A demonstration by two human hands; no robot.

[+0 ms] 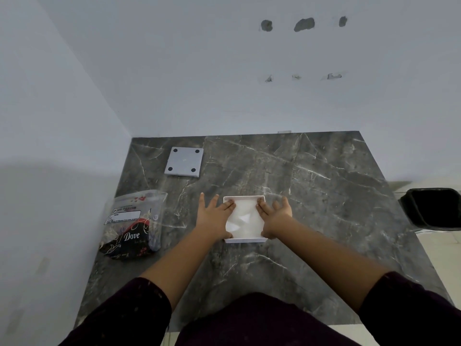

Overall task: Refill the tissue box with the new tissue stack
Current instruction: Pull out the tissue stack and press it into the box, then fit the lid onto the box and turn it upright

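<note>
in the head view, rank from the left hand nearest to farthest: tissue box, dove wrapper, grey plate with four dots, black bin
From the left hand:
1. Tissue box, touching it, just right.
2. Dove wrapper, to its left.
3. Grey plate, beyond, near the wall.
4. Black bin, far right, off the counter.

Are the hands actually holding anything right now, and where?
Nothing is gripped. Both the left hand and right hand press fingertips down on the tissue stack inside the open tissue box.

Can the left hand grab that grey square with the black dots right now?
Probably yes. The left hand is pressing tissues into the box, but only bare tabletop lies between it and the grey square.
</note>
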